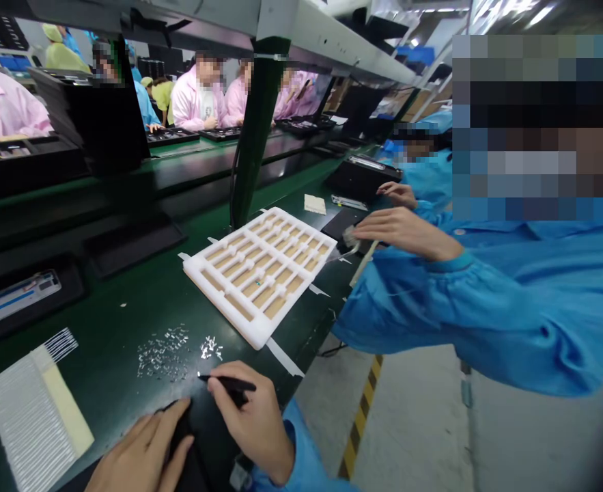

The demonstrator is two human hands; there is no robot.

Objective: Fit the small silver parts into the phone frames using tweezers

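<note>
Black stylus-like tool (232, 384) sitting pinched in right hand (254, 418), long axis running sideways, tip pointing left just beside loose small metal parts (164, 352); right hand is nearer them. Left hand (142, 454) is curling over dark object (184, 437), grip unclear. White foam tray (257, 273) is lying beyond.

Right hand (254, 422) holds slim black tool (233, 385) beside scattered small parts (164, 352); left hand (141, 454) on black object (183, 437).
</note>
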